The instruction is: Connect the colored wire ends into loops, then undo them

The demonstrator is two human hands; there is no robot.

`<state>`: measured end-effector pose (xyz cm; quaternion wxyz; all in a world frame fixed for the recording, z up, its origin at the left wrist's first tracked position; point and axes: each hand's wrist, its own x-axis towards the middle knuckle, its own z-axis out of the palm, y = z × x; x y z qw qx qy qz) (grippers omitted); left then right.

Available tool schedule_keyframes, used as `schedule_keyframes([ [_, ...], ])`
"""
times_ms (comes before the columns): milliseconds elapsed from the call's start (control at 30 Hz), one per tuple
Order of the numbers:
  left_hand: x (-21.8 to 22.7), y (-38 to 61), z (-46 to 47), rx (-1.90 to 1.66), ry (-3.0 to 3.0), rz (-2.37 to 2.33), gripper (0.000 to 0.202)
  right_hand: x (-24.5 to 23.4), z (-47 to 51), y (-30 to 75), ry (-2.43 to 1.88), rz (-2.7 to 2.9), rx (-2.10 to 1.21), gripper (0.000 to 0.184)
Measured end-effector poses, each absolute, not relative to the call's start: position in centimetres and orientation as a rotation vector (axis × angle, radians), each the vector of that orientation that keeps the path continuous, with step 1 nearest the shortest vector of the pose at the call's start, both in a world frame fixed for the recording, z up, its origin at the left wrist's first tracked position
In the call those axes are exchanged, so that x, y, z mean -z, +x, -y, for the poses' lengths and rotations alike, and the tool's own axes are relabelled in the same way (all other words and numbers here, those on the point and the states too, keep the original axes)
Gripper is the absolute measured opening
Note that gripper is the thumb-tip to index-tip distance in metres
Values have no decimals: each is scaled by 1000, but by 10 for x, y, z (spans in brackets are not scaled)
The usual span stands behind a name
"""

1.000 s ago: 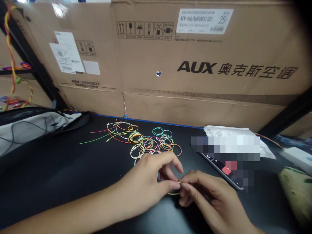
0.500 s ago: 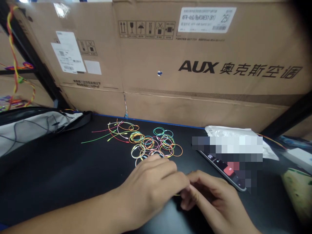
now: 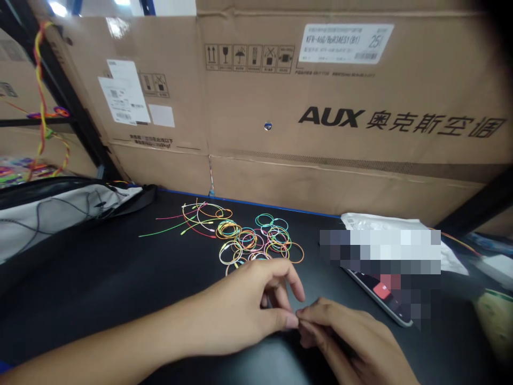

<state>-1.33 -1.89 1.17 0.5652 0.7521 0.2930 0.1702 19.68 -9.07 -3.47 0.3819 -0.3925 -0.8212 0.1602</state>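
My left hand point(image 3: 256, 305) reaches in from the left, its index finger lifted and its thumb tip close to another finger. Against that thumb lie the fingertips of my right hand point(image 3: 352, 334), thumb and index finger pinched together. Whatever sits between the fingertips is too small or too hidden to name. Just beyond my left hand is a group of coloured cord loops point(image 3: 246, 240), orange, yellow, green, pink and white, with small clasps. Farther left lie several unlooped cords point(image 3: 172, 230), among them green, red and white ones.
A phone point(image 3: 395, 307) rests on the black tabletop point(image 3: 132, 289) right of my hands, partly blurred out. Behind it is a white plastic package point(image 3: 452, 256). A large cardboard box point(image 3: 240, 107) stands along the back edge. At the left lies a grey-and-black bag point(image 3: 60, 214).
My left hand's fingers have spread, and its index finger is now lifted away from the thumb. My right fingers have drawn into a tighter pinch. The view has shifted slightly.
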Motion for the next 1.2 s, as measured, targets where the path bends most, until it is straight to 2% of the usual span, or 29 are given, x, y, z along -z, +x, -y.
schedule_keyframes([
  [100,-8,-12,29,-710,2305,-635,13,32,90,194,-1088,1891,-635,17],
  [167,-3,-11,32,-837,2589,-531,15,31,90,191,-1139,1746,-810,25],
  [233,2,-10,33,-844,2697,-500,21,34,90,189,-1183,1668,-940,31],
  [367,5,-7,29,-753,2605,-549,16,43,90,189,-1256,1682,-1113,38],
  [467,5,-3,19,-661,2197,-676,12,45,90,190,-1230,1817,-942,31],
  [600,6,-4,-3,-348,1407,-620,45,39,94,190,-1067,2047,-443,21],
  [667,8,-7,-10,-244,1272,-554,53,37,96,192,-1025,2138,-267,24],
  [800,3,-12,-7,-208,1277,-494,50,34,98,193,-990,2189,-101,28],
  [867,-2,-10,1,-341,1374,-536,41,34,96,191,-998,2070,-201,27],
  [1000,-8,-4,19,-746,1785,-746,20,38,90,185,-1099,1569,-783,13],
  [1100,-1,-2,23,-924,2107,-730,20,41,86,182,-1109,1277,-1116,16],
  [1200,10,-3,21,-1074,2415,-569,17,40,82,183,-1082,1187,-1272,21],
])
